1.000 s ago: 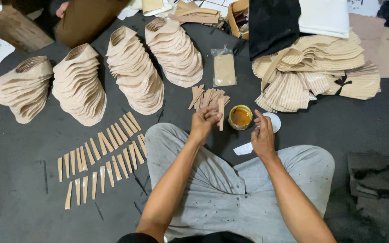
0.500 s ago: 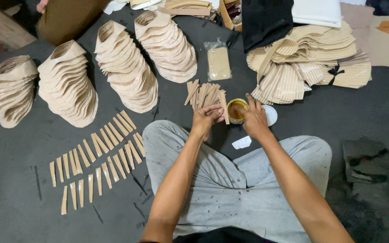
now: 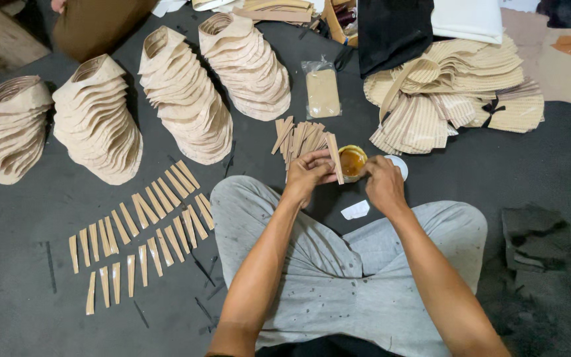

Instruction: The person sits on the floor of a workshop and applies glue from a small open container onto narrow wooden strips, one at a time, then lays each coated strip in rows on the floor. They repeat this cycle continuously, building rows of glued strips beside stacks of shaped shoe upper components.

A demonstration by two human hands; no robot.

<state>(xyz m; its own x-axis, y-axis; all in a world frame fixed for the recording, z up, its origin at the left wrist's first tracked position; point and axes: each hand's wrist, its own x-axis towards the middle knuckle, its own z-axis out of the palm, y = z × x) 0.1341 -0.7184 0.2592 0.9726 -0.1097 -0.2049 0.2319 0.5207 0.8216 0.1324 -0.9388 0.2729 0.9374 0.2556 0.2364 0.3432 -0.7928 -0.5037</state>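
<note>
Your left hand (image 3: 308, 173) pinches a tan strip (image 3: 334, 157); your right hand (image 3: 383, 184), fingers curled, touches the glue pot (image 3: 352, 160)

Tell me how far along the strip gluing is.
Done: two rows of tan strips lie laid out on the dark floor. In hand: the left hand holds one strip beside the small glue pot, the right hand at it. Left: a loose pile of strips behind the pot.

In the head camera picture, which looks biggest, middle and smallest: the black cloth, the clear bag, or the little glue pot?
1. Black cloth, though the frame cuts it off.
2. Clear bag.
3. Glue pot, smallest, partly hidden by the right hand.
</note>
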